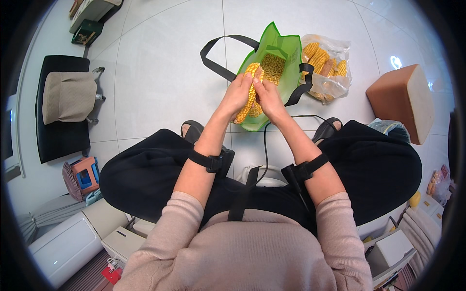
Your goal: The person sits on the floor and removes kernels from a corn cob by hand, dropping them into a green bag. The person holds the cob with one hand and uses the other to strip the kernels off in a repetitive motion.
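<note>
My left hand (pixel 238 95) grips a dried yellow corn cob (pixel 251 95) along its side. The cob is tilted, and a bare patch without kernels shows near its upper end. My right hand (pixel 270 98) closes on the same cob from the other side, its thumb pressed by the bare patch. Both hands are over the mouth of a green bag (pixel 293 60) with black handles. Loose corn kernels (pixel 273 66) lie inside the bag. More yellow corn (pixel 256 110) shows under the hands; whether it is held or lies in the bag cannot be seen.
Right of the green bag, a clear plastic bag (pixel 336 87) holds several corn cobs (pixel 319 60). A brown stool (pixel 389 98) stands further right, beside a lined bin (pixel 391 127). A black cable (pixel 267 152) runs between my knees. An office chair (pixel 65 98) is at left.
</note>
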`<state>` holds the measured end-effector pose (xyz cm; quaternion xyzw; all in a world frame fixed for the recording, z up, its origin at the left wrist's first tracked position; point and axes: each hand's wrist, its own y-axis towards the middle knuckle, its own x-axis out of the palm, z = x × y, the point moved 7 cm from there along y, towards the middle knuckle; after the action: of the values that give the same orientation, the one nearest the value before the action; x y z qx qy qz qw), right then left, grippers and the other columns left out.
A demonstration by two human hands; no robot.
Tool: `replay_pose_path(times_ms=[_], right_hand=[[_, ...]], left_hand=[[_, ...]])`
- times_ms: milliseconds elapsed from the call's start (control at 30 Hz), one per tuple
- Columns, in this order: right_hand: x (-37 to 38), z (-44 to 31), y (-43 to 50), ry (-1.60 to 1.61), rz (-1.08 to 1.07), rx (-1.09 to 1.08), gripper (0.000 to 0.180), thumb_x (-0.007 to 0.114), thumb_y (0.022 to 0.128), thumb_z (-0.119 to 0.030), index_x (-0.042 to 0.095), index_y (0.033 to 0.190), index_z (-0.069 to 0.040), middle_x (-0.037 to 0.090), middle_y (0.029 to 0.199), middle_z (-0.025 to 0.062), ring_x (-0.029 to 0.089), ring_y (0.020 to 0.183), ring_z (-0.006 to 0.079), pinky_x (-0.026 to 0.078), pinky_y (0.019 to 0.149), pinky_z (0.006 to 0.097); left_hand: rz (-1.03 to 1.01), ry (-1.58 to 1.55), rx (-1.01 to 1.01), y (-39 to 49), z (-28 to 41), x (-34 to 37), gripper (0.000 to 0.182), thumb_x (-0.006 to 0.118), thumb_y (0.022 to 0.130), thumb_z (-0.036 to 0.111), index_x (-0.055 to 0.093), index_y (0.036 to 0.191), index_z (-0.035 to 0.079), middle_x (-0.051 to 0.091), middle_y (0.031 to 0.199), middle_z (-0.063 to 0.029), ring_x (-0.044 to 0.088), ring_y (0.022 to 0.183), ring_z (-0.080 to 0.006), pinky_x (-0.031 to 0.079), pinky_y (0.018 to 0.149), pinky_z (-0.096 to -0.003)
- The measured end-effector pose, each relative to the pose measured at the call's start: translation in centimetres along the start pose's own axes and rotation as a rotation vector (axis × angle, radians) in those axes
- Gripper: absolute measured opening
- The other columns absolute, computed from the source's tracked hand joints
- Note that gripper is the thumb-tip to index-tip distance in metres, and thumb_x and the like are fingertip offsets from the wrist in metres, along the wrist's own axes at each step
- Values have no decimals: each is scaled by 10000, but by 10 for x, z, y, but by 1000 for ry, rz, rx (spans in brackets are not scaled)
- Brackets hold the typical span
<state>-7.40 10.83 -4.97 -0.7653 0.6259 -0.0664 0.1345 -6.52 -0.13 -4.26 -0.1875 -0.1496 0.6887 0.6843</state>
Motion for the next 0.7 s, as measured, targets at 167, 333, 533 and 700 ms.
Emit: replay_pose_path(times_ms=[167, 333, 533, 700], right_hand=[[0, -8, -13, 65, 47, 69, 375, 448, 989, -345, 521, 820, -18, 482, 678, 4, 430, 578, 81, 356, 507, 265], [7, 3, -5, 428, -64, 208, 311, 477, 984, -323, 541, 864, -42, 491, 716, -15, 399, 599, 68, 362, 543, 240], [8, 3, 4, 573, -191, 150, 298, 548, 950, -304, 530, 793, -51, 442, 645, -17, 347, 565, 74, 288, 515, 231], [8, 8, 3, 569, -189, 166, 265, 532, 962, -275, 538, 840, -39, 469, 685, -13, 357, 578, 70, 306, 529, 225]], left_hand=[[27, 52, 38, 6, -5, -1, 463, 390, 990, 344, 496, 1176, -67, 610, 1047, -221, 586, 970, -263, 438, 875, -354], [-28, -9, 16, -1, 9, 3, 449, 377, 996, 346, 496, 1168, -51, 614, 981, -160, 608, 838, -219, 496, 710, -326], [-90, -106, -48, -9, 24, 3, 431, 336, 1010, 364, 483, 1183, -1, 586, 905, -85, 575, 684, -135, 508, 526, -263], [-68, -69, -34, -11, 24, 4, 435, 333, 1011, 366, 469, 1194, -5, 579, 906, -87, 572, 680, -133, 512, 519, -262]])
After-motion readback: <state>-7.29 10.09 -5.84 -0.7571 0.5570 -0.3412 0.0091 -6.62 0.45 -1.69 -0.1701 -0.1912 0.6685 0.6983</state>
